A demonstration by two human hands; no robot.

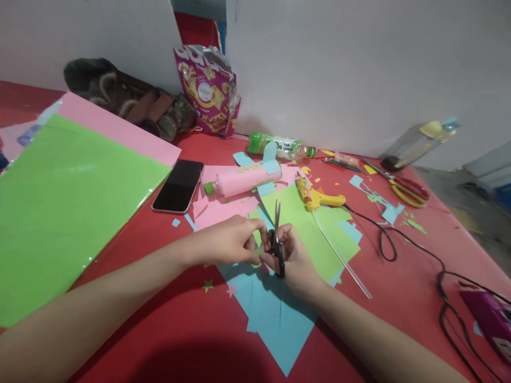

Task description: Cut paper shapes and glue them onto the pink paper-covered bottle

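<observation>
In my right hand [293, 260] is a small pair of scissors [277, 223] with black handles, the blades pointing up and away from me. My left hand [235, 239] is closed close beside the handles, its fingertips curled together; whatever they pinch is too small or hidden to make out. Below both hands lie light blue paper [279, 319] and light green paper [319, 239]. A green paper star [208, 285] and a pink paper star [231, 290] lie to the left of the blue sheet. Just beyond my hands rests a pink-wrapped bottle [247, 180] with blue paper fins.
A yellow glue gun [315, 197] with a trailing black cord [415, 247] lies right of centre. Larger scissors [407, 191] and a clear container [415, 146] are farther right. A phone [179, 186] and green sheets [80, 207] lie left. A snack bag [209, 90] stands by the wall.
</observation>
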